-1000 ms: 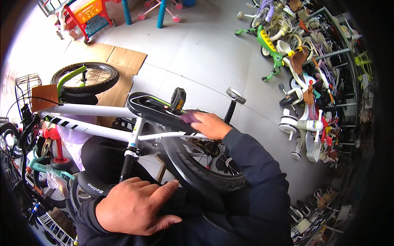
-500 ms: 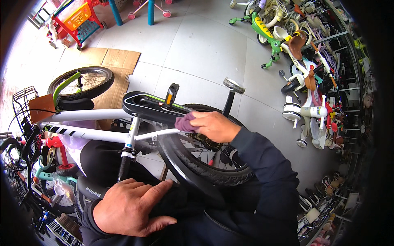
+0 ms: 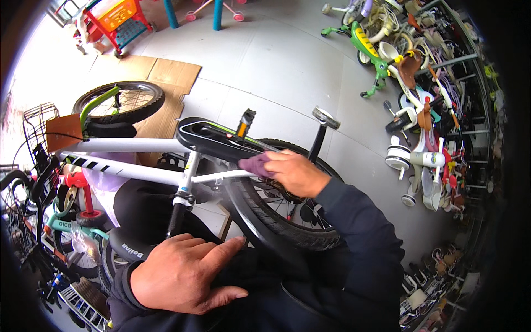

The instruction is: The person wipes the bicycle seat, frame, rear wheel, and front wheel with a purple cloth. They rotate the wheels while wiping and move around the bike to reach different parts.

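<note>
A white bicycle (image 3: 127, 170) with black stripes lies tilted across my lap, its saddle (image 3: 128, 243) near my left arm. My right hand (image 3: 298, 174) is closed around a bunched purple cloth (image 3: 255, 164). The cloth presses on the white rear frame tube (image 3: 217, 176), beside the back end of the black chain guard (image 3: 213, 141). Below that hand is the rear wheel (image 3: 276, 224), with a black mudguard (image 3: 247, 213). My left hand (image 3: 182, 274) lies palm down on my dark clothing, fingers stretched and thumb apart, close to the black seat post (image 3: 176, 218).
One pedal (image 3: 243, 126) sticks up by the chain guard, another (image 3: 326, 118) beyond the wheel. The front wheel (image 3: 119, 102) lies over flat cardboard (image 3: 171, 77). Ride-on toys (image 3: 376, 55) and loaded shelves line the right; a toy cart (image 3: 116, 22) stands far left.
The whole scene has shifted a little to the right in view. Against the bicycle, my right hand with the cloth has slid slightly left along the tube. My left hand keeps its pose.
</note>
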The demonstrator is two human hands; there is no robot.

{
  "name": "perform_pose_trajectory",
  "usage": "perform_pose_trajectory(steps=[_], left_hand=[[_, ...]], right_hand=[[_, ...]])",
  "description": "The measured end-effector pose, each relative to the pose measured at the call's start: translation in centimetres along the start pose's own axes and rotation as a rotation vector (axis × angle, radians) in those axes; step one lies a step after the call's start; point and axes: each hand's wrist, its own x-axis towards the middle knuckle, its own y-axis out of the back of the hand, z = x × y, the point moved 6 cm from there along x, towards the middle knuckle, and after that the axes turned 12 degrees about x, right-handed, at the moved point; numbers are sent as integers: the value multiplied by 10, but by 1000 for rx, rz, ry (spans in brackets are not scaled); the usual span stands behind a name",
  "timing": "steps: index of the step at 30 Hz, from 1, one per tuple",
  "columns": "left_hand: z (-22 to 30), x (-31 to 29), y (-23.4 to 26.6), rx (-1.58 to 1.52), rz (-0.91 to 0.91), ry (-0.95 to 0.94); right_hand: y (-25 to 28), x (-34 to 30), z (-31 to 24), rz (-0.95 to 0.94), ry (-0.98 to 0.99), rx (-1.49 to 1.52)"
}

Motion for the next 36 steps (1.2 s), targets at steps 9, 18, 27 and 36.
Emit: perform_pose_trajectory(steps=[9,18,27,36], left_hand=[[4,2,3,19,11,-17],[2,6,2,22,-7,-31],[2,1,2,25,33,-24],[5,2,-1,33,0,18]], right_hand=[[-30,59,-38,83,259,13],[-75,113,-33,31,35,151],[10,-76,20,219,-94,-132],[48,-152,62,300,-694,154]])
